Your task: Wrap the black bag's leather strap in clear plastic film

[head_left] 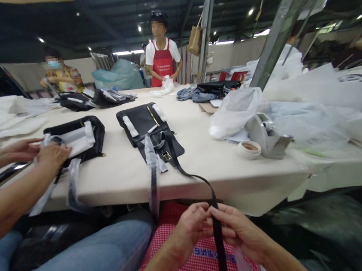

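Observation:
A long black strap (220, 248) runs over the table edge and hangs above my lap. It leads back to a black bag (138, 125) lying on the table with a gold zipper and a gold buckle. White wrapping covers parts of the bag, and clear film wraps a second strap (153, 181) hanging from it. My left hand (193, 222) pinches the black strap from the left. From the right, my right hand (239, 228) grips the same strap, its thumb and fingers closed around it. A strip of clear film (246, 266) hangs below my right hand.
At left, a co-worker's hands (52, 153) work on another black bag (99, 137). A person in a red apron (163, 64) stands across the table (189, 152). A tape dispenser (267, 137), a small white tub (249, 149) and plastic bags (235, 112) lie to the right, near a slanted metal post (276, 30).

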Demonstrator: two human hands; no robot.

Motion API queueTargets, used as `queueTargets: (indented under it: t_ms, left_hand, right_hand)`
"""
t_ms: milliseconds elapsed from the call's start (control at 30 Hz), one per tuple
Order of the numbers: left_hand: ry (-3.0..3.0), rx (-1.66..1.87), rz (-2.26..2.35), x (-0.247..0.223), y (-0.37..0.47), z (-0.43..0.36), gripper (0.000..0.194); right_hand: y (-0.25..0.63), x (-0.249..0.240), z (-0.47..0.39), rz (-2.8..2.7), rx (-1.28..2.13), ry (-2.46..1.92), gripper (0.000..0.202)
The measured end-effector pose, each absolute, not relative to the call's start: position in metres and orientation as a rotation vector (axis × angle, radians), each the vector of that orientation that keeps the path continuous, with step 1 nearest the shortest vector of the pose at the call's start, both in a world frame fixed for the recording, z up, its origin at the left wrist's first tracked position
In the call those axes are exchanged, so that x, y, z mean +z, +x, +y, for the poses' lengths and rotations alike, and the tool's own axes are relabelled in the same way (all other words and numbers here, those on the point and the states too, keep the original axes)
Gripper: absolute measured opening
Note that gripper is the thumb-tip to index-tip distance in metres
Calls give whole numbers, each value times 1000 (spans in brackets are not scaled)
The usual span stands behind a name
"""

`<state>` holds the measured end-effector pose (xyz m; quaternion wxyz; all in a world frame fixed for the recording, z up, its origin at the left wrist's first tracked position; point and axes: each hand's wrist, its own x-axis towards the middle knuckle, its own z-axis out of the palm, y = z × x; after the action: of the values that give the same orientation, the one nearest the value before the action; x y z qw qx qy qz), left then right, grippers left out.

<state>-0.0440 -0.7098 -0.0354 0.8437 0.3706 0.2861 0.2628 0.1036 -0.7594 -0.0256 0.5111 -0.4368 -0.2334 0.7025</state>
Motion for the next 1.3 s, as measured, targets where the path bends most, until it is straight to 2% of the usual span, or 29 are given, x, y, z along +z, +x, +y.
queueTargets:
  t_ms: [167,233,433,733,800,900,967,1100,1300]
  left_hand:
    - [956,324,627,-48,-54,-740,23]
    - [943,252,689,-50,-58,-743,19]
    - [815,495,807,-42,-74,-733,44]
    - [940,464,802,-48,-61,-740,31]
    - [941,495,848,-51,-63,-739,30]
    - [965,512,874,-53,-69,-737,33]
    - [952,520,880,-55,-72,-736,35]
    - [866,612,879,-63,-76,-736,40]
    - [769,739,933,-82,-81,-731,69]
  right_hand:
    - [105,-28,-737,-396,1611,-1035,53]
    - [106,-29,-733,-377,1616,-979,52]
    - [105,-36,-736,-280,1606,-800,60]
    - [76,-34,-750,-536,1589,-1007,67]
    - [79,-32,-750,-789,1527,-1138,61]
    - [87,-30,-748,-1239,1352,-1271,41]
    - [90,-27,-745,-1344,1253,-1285,38]
    - [97,-17,-742,-1024,1179,-1270,46]
    - [111,-20,-745,-400,1328,-1074,50]
